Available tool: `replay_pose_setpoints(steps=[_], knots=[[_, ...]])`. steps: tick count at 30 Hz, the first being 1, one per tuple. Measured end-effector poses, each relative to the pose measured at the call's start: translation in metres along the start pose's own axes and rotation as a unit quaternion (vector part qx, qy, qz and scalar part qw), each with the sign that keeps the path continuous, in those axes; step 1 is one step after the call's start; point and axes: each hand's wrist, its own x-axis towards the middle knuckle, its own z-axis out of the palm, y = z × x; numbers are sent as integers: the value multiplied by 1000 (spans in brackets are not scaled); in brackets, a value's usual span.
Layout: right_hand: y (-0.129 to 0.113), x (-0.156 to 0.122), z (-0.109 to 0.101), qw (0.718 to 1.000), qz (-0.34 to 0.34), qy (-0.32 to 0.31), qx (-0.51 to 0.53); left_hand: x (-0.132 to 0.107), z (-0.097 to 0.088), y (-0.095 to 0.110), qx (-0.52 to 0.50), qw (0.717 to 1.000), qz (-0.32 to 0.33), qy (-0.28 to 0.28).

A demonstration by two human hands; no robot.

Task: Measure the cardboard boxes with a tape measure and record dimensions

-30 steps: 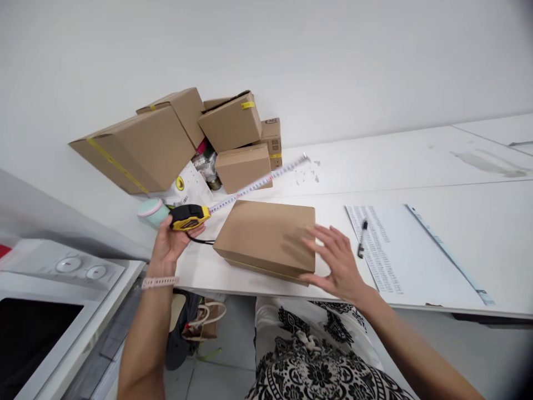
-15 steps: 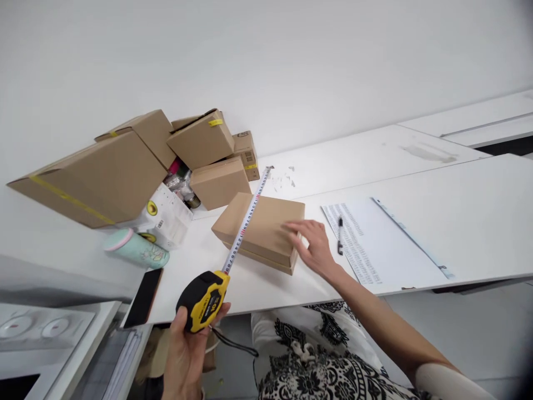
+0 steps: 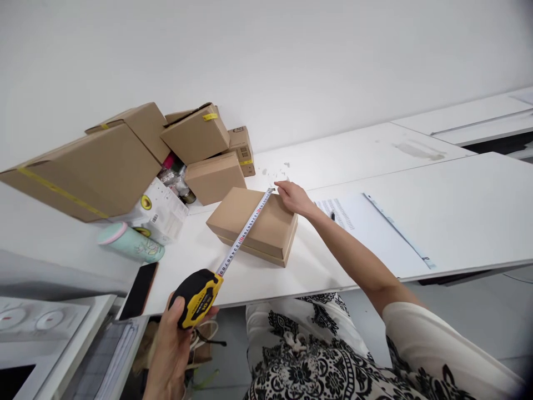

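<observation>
My left hand [image 3: 170, 347] grips a yellow and black tape measure [image 3: 195, 297] below the table's front edge. Its white blade [image 3: 244, 233] runs up and right across the top of a flat brown cardboard box [image 3: 254, 225] lying on the white table [image 3: 416, 178]. My right hand [image 3: 293, 197] is stretched out to the box's far right corner, where its fingers pinch the blade's end at the box's edge.
A pile of cardboard boxes [image 3: 125, 153] leans against the wall at the back left, with a white packet [image 3: 160, 208] and a mint bottle [image 3: 131, 244] in front. A black phone [image 3: 139, 289] lies near the table edge. A printed sheet [image 3: 366, 228] with a pen is right of the box.
My left hand has pulled the tape measure down toward me, swinging the blade across the box. My right hand has left the box's near side and reached to its far corner to take the blade's end.
</observation>
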Motion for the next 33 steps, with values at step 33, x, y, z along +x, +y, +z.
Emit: replay_pose_setpoints(steps=[33], knots=[[-1, -73, 19, 932, 57, 319, 160, 43, 2, 5, -107, 980, 165, -32]])
